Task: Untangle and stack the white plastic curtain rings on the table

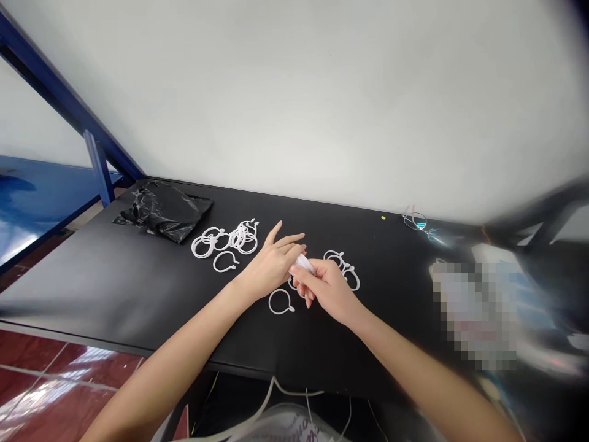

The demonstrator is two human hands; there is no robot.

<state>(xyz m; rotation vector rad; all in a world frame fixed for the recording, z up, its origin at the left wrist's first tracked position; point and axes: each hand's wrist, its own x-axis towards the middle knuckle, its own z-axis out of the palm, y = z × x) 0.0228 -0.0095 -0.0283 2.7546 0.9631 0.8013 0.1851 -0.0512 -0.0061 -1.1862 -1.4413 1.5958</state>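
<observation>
My right hand (334,287) is closed around a bundle of white plastic rings (304,264), thumb on top. Over the left end of that bundle lies my left hand (271,264), with its fingers stretched and apart; its palm side is hidden. A single white open ring (280,314) with knobbed ends lies on the black table just below the hands. Left of my left hand sits a cluster of similar rings (237,239), with one loose ring (214,263) in front of it. More white rings (358,281) lie beyond my right hand, partly covered by it.
A crumpled black plastic bag (170,209) lies at the table's back left. Eyeglasses (416,221) and a small yellow bit (383,218) are near the wall. Blurred packages (501,276) occupy the right side. White cables (262,405) hang below the front edge of the black table (184,301).
</observation>
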